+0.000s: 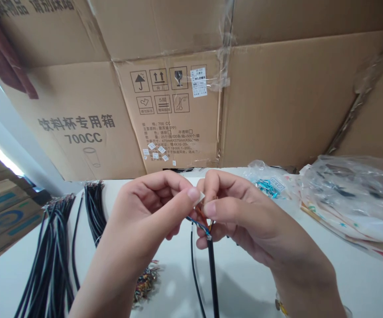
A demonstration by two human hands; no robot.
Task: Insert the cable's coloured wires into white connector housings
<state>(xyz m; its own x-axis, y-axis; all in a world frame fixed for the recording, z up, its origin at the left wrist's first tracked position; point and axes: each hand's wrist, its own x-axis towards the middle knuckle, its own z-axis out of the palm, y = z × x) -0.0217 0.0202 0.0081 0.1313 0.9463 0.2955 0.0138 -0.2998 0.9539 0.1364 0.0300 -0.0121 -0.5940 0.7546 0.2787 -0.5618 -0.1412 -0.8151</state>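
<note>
Black cable (213,278) hangs down between the two hands, its stripped end up at the fingertips, coloured wires (203,227) fanning out of the sheath. Left hand (152,210): thumb and finger closed in a pinch on a small white tab (199,198). Right hand (244,212): thumb and forefinger pinched on the orange wires, other fingers curled loosely behind the cable. Handling, as judged: cable light, springy, fairly stiff; sheath smooth, best gripped just below the cut; wires thin, soft, easily bent or nicked, so pinch gently. Thin black cable (195,269) just left of it. White counter (247,287) beneath both hands, smooth-looking. Outward of the left hand, cable bundles (54,247); by its wrist, a clump of wire ends (147,280). Beyond the right hand, crumpled plastic (360,190). Ahead of both, a cardboard wall (284,110), printed and taped.
</note>
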